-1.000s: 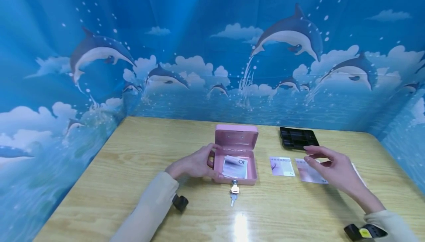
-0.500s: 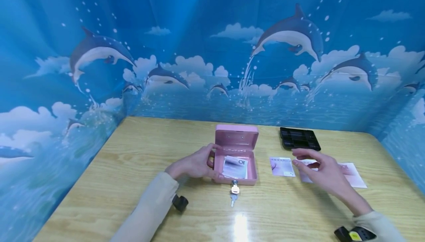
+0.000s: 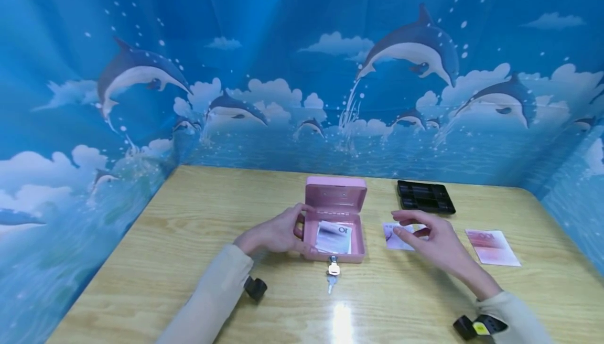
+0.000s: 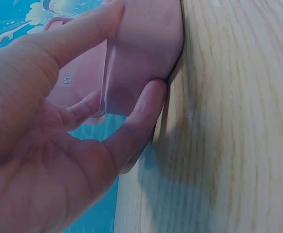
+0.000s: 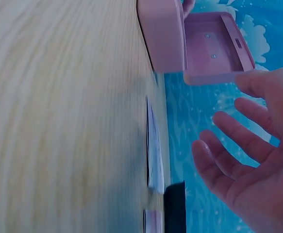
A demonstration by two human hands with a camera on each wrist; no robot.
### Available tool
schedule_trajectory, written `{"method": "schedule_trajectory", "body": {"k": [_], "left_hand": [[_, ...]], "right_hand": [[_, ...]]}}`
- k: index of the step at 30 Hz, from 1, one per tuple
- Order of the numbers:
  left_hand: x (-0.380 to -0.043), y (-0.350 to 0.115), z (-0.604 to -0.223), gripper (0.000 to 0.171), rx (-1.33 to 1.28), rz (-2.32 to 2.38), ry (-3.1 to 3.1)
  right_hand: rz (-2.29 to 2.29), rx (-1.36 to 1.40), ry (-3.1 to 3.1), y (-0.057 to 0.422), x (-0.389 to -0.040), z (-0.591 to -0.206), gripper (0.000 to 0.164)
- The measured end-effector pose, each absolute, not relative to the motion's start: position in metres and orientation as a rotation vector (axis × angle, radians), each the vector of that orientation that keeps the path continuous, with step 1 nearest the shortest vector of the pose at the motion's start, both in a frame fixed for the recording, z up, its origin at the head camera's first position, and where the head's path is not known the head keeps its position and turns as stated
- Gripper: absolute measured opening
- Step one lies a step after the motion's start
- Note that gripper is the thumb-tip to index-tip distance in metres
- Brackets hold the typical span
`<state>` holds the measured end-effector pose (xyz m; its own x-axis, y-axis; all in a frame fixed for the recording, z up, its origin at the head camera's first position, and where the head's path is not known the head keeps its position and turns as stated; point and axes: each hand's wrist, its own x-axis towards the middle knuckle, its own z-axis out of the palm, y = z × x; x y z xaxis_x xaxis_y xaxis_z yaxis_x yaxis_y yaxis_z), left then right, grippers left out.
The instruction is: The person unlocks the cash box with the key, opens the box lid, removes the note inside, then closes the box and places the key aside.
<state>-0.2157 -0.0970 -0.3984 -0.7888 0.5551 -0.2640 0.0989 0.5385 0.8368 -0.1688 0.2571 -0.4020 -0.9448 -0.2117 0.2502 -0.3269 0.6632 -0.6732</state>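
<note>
The small pink cash box (image 3: 358, 239) stands with its lid up on the wooden table. Inside it lie banknotes (image 3: 334, 237), the top one printed 10. A key hangs in the lock at its front, with another key (image 3: 332, 281) below. My left hand (image 3: 278, 231) grips the box's left side, thumb and fingers spread over its edges, as the left wrist view (image 4: 49, 126) shows. My right hand (image 3: 436, 242) hovers over a purple banknote (image 3: 396, 240), fingers loosely bent, holding nothing. In the right wrist view, a second note (image 5: 153, 221) lies beyond the nearer note (image 5: 154, 150).
A black compartment tray (image 3: 426, 197) lies at the back right. A reddish 100 note (image 3: 493, 248) lies on the table to the right of my right hand. A blue dolphin-print curtain (image 3: 283, 71) surrounds the table (image 3: 203, 202).
My right hand has moved left, from above the middle note to above the left one, uncovering the reddish note. The left hand and the cash box have stayed put.
</note>
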Motion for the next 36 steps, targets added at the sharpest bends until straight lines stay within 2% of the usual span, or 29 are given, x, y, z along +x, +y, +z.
{"method": "schedule_trajectory", "body": {"k": [23, 36], "left_hand": [[-0.218, -0.100, -0.401, 0.092, 0.546, 1.196, 2.248], [-0.221, -0.101, -0.403, 0.092, 0.567, 1.227, 2.222]], "right_hand": [[1.255, 0.693, -2.783, 0.204, -0.182, -0.406, 0.037], [0.995, 0.826, -2.906, 0.187, -0.195, -0.411, 0.044]]}}
